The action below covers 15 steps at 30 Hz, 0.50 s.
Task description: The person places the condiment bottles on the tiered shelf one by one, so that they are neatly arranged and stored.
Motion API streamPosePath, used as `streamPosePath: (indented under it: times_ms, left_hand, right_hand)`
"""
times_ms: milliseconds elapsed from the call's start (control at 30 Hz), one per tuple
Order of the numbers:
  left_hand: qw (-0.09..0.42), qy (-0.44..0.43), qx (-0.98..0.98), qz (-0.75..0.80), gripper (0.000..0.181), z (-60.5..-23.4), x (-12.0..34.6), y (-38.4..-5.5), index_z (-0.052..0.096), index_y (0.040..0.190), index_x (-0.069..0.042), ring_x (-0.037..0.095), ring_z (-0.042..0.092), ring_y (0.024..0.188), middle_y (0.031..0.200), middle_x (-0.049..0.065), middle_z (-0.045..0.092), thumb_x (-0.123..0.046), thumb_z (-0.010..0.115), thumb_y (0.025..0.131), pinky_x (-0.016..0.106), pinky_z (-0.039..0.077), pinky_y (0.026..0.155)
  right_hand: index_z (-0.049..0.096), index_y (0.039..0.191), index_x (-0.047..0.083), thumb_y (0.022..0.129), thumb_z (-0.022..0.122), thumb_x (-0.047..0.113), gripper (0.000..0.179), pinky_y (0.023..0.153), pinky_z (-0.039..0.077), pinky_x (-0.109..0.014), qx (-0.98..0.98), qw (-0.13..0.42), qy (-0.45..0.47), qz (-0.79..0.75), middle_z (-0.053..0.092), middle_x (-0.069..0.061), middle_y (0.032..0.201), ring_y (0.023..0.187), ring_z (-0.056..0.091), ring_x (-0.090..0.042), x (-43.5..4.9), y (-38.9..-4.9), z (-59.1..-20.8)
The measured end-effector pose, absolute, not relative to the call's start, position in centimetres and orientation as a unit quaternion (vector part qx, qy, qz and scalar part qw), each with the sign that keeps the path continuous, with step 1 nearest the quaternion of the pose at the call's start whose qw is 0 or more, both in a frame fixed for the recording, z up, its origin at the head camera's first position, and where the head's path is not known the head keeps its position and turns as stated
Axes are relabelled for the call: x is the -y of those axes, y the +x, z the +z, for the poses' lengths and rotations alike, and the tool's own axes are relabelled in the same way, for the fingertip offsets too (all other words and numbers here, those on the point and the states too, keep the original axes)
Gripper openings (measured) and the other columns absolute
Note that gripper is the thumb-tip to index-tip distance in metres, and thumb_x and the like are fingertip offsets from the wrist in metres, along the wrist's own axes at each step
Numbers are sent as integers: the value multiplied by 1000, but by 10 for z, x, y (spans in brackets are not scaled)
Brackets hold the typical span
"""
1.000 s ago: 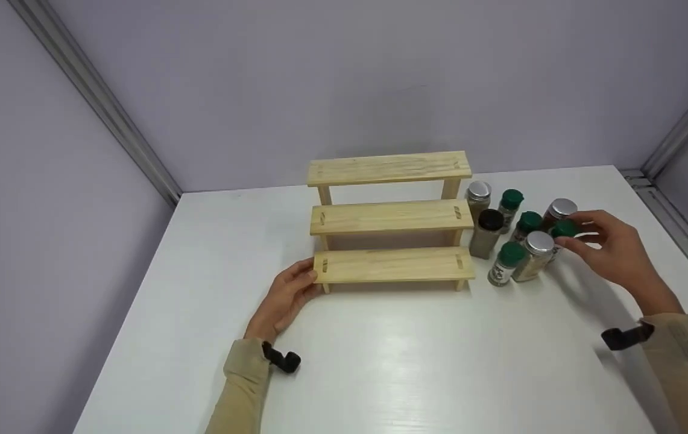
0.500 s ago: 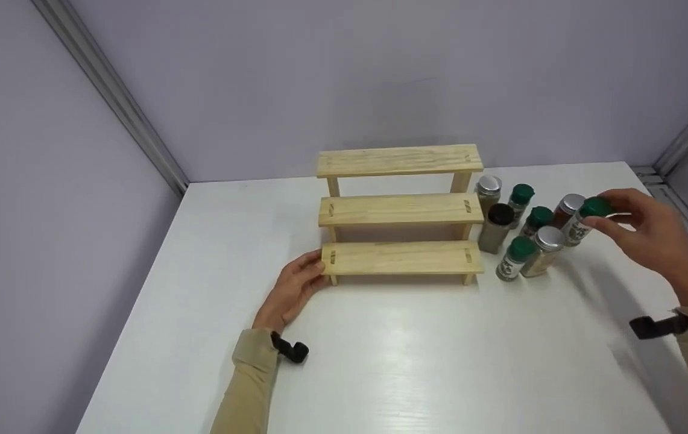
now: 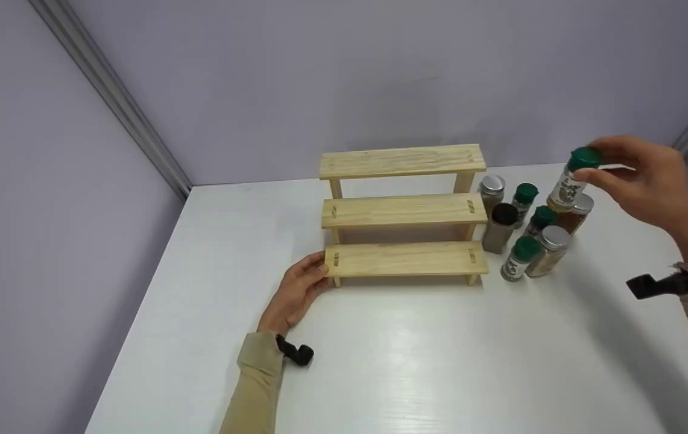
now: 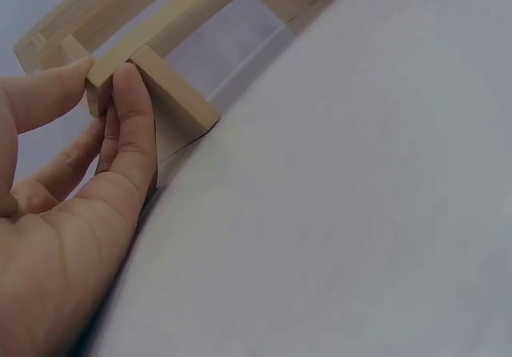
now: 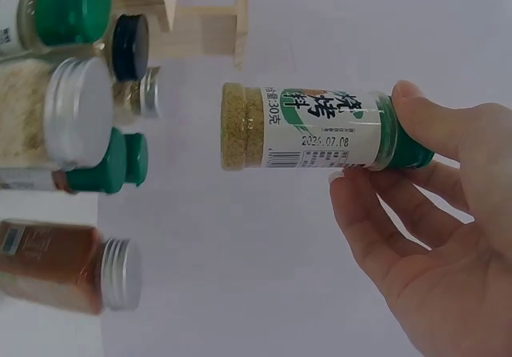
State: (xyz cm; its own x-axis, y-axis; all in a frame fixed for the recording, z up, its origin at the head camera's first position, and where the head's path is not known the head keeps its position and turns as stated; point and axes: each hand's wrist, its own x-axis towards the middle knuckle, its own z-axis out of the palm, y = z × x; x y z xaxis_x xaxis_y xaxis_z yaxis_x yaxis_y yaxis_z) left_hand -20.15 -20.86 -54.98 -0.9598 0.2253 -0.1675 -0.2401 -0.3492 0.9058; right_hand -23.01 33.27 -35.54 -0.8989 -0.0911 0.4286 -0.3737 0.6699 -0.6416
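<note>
A three-step wooden rack (image 3: 404,260) stands on the white table. My left hand (image 3: 295,292) pinches the left end of its lowest shelf, thumb on top and fingers beneath; the left wrist view shows this grip on the shelf end (image 4: 120,65). My right hand (image 3: 651,181) holds a green-capped spice jar (image 3: 568,187) by its cap and upper part, raised above the other jars and slightly tilted. In the right wrist view this spice jar (image 5: 312,129) has a white printed label and yellowish-brown powder inside.
Several spice jars cluster right of the rack: a black-capped jar (image 3: 498,229), a green-capped jar (image 3: 520,259) in front, silver-capped jars such as the pale one (image 3: 549,253), and a reddish one (image 5: 56,265). A grey-violet wall (image 3: 380,78) rises behind the table.
My right hand has lifted the green-capped spice jar out of the cluster, first rightward, then up and back toward the wall. My left hand keeps its hold on the rack; the view has shifted slightly.
</note>
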Motion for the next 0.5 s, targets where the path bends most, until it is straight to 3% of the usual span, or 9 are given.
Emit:
streamPosePath:
  times_ms: [233,500]
  left_hand:
    - [144,-5,-555,820,53,-550,208,-200,45,157,2,19,64,120,142,14,60,-6,63,108,27,58,96]
    - [154,5,-557,816,56,-553,210,-196,42,159,3,19,64,123,144,15,58,-10,64,109,29,58,101]
  right_hand:
    - [68,139,6,98,81,30,49,83,46,1,901,139,124,392,63,25,114,99,56,22,-295,-248,-337]
    - [72,134,9,97,82,31,44,84,50,-3,888,146,159,407,72,0,117,99,62,18,-246,-260,-330]
